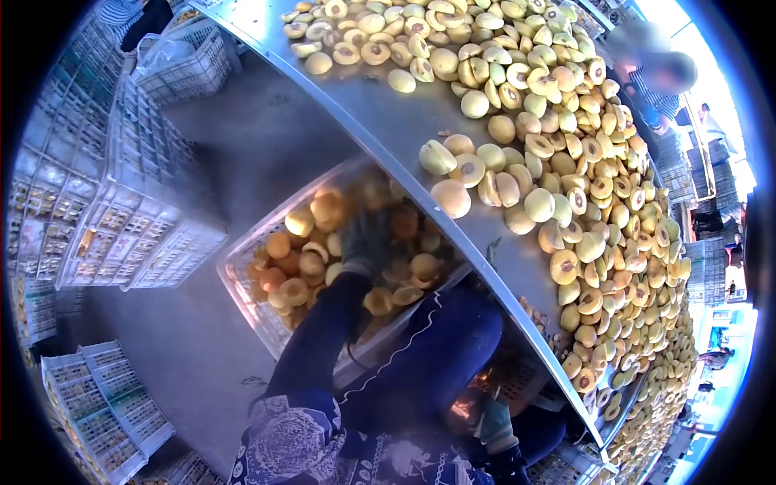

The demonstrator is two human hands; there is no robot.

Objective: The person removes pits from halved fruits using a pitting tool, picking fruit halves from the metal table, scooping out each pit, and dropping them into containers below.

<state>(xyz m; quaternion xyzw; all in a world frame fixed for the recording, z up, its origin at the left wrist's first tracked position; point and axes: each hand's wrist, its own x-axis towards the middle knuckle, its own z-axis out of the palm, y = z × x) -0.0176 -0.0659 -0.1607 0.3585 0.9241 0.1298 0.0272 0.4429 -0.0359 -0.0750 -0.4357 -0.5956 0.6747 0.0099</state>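
Note:
My left hand [365,242], in a grey-green glove, reaches down among apricots [311,263] in a pale plastic crate [250,305] below the table edge. Its fingers are blurred and partly hidden against the fruit, so I cannot tell what they grip. Low beside my leg, my right hand [496,424] wears a similar glove. Shadow hides most of its fingers, and anything in them cannot be made out. Many apricot halves [590,230], some showing brown pits or hollows, lie heaped on the metal table [380,113].
Stacked plastic crates [153,218] stand at left, with more crates [105,408] at lower left. The table's raised metal edge [453,222] runs diagonally between the crate and the heap. A person in a striped top [659,101] is across the table; another striped sleeve [121,14] shows at upper left.

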